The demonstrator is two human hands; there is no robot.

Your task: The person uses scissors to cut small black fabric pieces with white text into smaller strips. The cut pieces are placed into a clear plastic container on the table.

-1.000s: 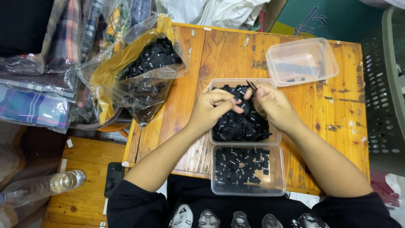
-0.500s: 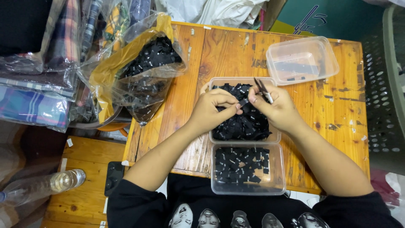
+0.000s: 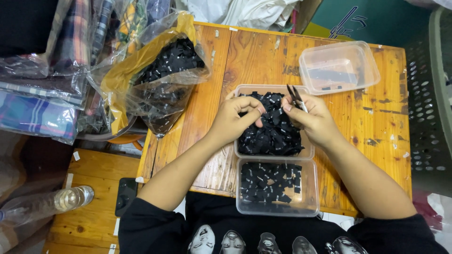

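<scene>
Wooden table point(image 3: 367, 113) carries a heaped tub of black tags point(image 3: 270, 129). Left hand point(image 3: 235, 120) pinches one tag; right hand point(image 3: 313, 117) grips small scissors point(image 3: 295, 97). Nearer tub point(image 3: 275, 188) seems part-filled.

Bare wooden table point(image 3: 245, 56) ahead, plastic bag point(image 3: 155, 80) blocking left, empty tub point(image 3: 339, 66) right
</scene>
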